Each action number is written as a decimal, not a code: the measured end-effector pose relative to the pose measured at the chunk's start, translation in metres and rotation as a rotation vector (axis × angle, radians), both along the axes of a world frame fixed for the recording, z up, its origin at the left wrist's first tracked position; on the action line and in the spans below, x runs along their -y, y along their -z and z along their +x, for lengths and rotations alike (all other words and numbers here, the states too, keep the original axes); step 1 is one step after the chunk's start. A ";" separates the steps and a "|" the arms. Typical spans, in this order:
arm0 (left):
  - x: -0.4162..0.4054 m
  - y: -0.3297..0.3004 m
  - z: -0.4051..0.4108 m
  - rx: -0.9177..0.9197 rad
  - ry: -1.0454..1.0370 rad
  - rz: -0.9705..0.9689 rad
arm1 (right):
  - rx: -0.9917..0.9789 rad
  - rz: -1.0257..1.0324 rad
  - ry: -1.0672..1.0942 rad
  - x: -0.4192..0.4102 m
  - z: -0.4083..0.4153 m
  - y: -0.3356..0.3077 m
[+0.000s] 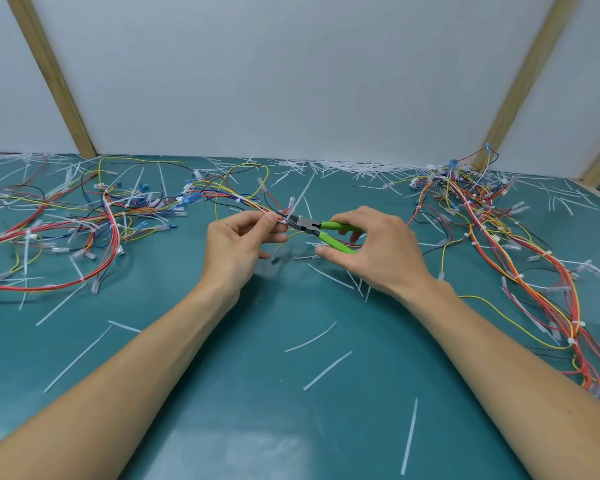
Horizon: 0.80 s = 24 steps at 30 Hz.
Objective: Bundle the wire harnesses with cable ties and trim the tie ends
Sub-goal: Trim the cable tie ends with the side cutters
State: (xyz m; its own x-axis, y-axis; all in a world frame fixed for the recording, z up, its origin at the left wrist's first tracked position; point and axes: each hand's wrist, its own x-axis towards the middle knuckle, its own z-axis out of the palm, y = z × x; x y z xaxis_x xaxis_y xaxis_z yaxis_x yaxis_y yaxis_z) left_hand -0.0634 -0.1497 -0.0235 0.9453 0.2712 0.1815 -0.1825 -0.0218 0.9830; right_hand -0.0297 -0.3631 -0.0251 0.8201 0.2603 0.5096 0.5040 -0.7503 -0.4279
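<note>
Pinching a wire bundle at mid-table, the left hand meets green-handled cutters gripped by the right hand; wire heaps and cut tie ends surround the cutters on the green mat.

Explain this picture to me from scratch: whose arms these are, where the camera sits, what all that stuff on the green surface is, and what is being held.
There is no machine here. The one picture comes from a camera worn on a person's head, looking forward and down at their own bare arms.

The left hand pinches a bundle of coloured wires, a wire harness. The right hand has its grip on green-handled cutters, whose metal tip meets the wires right beside the left fingers, seemingly to snip a cable tie's end.

The green mat holds more harnesses, one heap at left and one at right. The thin white strips scattered everywhere look like cut tie ends, piled thickest along the back wall.
</note>
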 end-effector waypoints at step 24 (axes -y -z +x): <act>0.000 0.003 0.001 0.007 -0.001 0.000 | -0.013 0.026 -0.092 0.003 0.005 -0.003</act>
